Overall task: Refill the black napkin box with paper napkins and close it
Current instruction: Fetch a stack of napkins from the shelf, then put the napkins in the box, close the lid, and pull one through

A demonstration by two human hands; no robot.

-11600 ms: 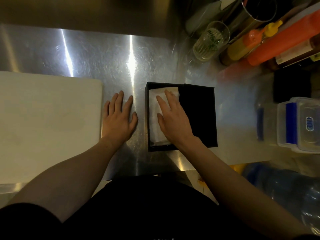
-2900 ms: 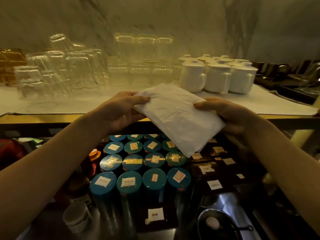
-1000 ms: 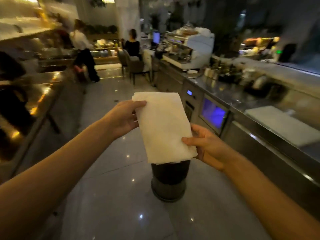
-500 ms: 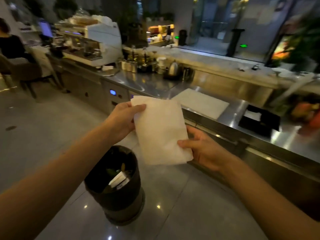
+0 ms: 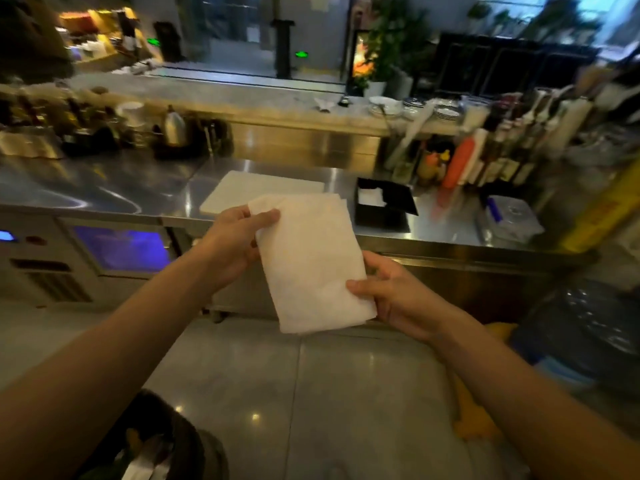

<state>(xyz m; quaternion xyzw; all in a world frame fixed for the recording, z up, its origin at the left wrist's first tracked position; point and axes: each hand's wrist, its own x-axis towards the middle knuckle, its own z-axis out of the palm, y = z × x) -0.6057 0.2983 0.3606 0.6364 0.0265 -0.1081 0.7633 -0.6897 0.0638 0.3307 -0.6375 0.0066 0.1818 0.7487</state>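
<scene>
Already done: the rectangular black napkin box [image 5: 384,211] is sitting open on the long stainless-steel counter [image 5: 138,188] at 1 o'clock, showing a few white sheets [image 5: 371,196] at its left end.
In hand: a folded stack of white paper napkins [image 5: 311,265] is hanging mid-frame, well apart from the box.
Left hand [image 5: 235,244]: pinching the stack's upper corner at 11 o'clock, thumb on top.
Right hand [image 5: 391,296]: gripping the lower edge at 4 o'clock, thumb on top, fingers curling beneath.
Remaining: carrying the stack over, laying it in and closing the box; I am judging the task as roughly half done.
Nearby: a flat white rectangular cutting board [image 5: 256,188] is lying just beside the box, at its 9 o'clock.
</scene>
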